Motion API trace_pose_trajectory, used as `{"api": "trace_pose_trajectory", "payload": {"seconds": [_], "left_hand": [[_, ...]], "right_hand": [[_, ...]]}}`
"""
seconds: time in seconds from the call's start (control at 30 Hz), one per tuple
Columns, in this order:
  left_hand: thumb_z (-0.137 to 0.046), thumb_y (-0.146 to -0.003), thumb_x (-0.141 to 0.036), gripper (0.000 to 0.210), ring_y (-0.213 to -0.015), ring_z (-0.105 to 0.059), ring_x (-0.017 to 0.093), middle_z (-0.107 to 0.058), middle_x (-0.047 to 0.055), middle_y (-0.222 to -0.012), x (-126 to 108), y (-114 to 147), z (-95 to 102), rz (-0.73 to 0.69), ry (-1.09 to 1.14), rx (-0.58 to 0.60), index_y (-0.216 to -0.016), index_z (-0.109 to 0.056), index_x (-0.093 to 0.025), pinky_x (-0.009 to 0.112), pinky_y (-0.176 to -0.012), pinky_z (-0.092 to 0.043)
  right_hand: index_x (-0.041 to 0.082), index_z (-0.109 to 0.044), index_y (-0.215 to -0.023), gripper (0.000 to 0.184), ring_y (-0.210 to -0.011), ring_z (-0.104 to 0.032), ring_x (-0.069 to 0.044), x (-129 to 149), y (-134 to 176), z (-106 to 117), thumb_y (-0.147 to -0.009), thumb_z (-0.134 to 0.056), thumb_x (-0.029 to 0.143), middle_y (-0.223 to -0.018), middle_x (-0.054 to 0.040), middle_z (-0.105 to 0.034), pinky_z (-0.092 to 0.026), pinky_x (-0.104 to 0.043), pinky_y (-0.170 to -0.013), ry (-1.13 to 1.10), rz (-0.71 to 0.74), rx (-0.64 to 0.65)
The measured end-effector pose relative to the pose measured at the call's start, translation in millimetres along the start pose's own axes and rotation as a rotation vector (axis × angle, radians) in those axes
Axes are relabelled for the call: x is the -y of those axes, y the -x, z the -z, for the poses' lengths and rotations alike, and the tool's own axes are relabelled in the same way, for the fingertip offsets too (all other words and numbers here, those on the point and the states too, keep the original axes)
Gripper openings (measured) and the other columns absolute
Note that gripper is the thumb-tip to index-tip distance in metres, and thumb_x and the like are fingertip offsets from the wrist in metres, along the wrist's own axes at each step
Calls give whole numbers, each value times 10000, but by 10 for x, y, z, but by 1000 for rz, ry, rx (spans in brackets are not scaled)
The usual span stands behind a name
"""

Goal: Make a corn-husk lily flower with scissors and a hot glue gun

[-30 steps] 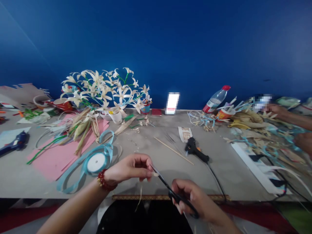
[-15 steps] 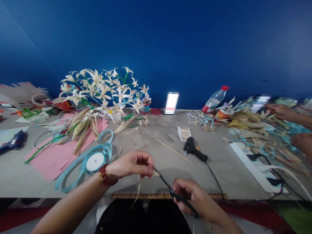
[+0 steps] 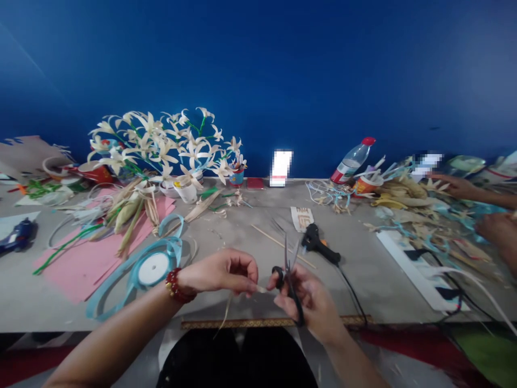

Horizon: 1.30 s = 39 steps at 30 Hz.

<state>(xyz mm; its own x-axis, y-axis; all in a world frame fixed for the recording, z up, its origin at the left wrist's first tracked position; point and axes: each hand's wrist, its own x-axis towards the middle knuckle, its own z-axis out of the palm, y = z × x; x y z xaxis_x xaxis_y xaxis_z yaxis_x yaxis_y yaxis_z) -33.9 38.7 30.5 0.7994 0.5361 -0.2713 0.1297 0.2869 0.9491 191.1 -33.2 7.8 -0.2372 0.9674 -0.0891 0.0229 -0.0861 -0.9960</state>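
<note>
My left hand, with a red bead bracelet at the wrist, pinches a small pale piece that looks like dried husk. A thin pale strand hangs below those fingers. Black-handled scissors are in my right hand, with the blades pointing up and spread apart. The right thumb and fingertips come close to the pale piece; whether they touch it I cannot tell. Beyond the hands lie a thin wooden stick and a black glue gun.
Pale handmade flowers stand in cups at the back left. Blue ribbon on a spool and pink paper lie left. A bottle, a power strip and husk scraps are at right, where another person's hands work.
The scissors have turned from pointing at the left hand to pointing upward, and their blades have parted. My right hand has moved up toward the left, which still pinches the piece.
</note>
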Motion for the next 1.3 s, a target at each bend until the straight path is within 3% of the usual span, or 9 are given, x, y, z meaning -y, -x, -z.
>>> {"api": "trace_pose_trajectory", "payload": {"seconds": [0.23,0.33,0.47,0.57,0.77,0.93,1.1,1.2,1.3], "left_hand": [[-744,-800,-348,233,-579,-512,82,-604,-12,-689,-11,-30,-19,-38,-22,-15,-799,-624,-148,200,-561,-409],[-718,-832,-320,199,-648,-530,102,-610,12,-752,-10,-26,-49,-175,32,-134,-820,-618,-149,220,-616,-423],[-683,-869,-279,155,-897,-574,166,-622,88,-1013,-22,-42,-94,-414,32,-250,-809,-625,-148,271,-782,-441],[-690,-866,-275,156,-928,-571,178,-606,93,-1040,-15,-76,-114,-468,61,-255,-793,-638,-147,278,-788,-444],[-695,-869,-248,124,-773,-576,137,-607,48,-872,55,-111,-135,-487,206,-246,-825,-634,-150,270,-737,-450],[-693,-870,-210,96,-755,-586,122,-617,44,-879,84,-108,-133,-494,254,-225,-832,-634,-145,257,-726,-456],[-688,-870,-186,71,-764,-613,120,-638,43,-909,85,-124,-119,-493,269,-208,-841,-634,-150,258,-744,-473],[-677,-878,-202,86,-756,-620,123,-661,62,-954,70,-118,-109,-483,262,-202,-836,-620,-152,268,-743,-480],[-688,-868,-234,123,-732,-607,124,-665,65,-916,48,-87,-91,-403,220,-199,-824,-613,-146,263,-713,-478]], "right_hand": [[201,-574,-866,346,-622,-543,-113,-14,-110,-115,-713,-818,391,-778,8,-625,-447,-228,-588,-24,17,-3],[198,-572,-894,390,-644,-531,-118,-124,-73,-110,-751,-782,494,-768,3,-605,-426,-224,-583,-118,-3,-55],[197,-539,-899,495,-582,-484,-102,-269,15,-121,-757,-716,638,-737,1,-574,-374,-209,-510,-248,-56,78],[203,-518,-888,528,-583,-477,-103,-297,57,-131,-746,-702,677,-731,0,-571,-352,-204,-499,-244,-74,124],[195,-511,-901,522,-546,-424,-86,-265,74,-138,-772,-686,670,-706,3,-565,-294,-197,-463,-223,-79,131],[195,-515,-862,522,-488,-376,-59,-245,60,-160,-750,-712,665,-666,23,-564,-277,-186,-437,-246,-80,124],[197,-507,-755,544,-453,-404,-55,-230,55,-176,-653,-801,644,-615,40,-554,-335,-188,-438,-277,-122,24],[196,-520,-736,507,-454,-438,-64,-239,50,-159,-673,-806,609,-606,41,-549,-392,-202,-463,-273,-69,-30],[201,-567,-814,414,-574,-540,-104,-193,12,-119,-712,-821,512,-694,10,-609,-449,-211,-537,-263,0,-113]]}}
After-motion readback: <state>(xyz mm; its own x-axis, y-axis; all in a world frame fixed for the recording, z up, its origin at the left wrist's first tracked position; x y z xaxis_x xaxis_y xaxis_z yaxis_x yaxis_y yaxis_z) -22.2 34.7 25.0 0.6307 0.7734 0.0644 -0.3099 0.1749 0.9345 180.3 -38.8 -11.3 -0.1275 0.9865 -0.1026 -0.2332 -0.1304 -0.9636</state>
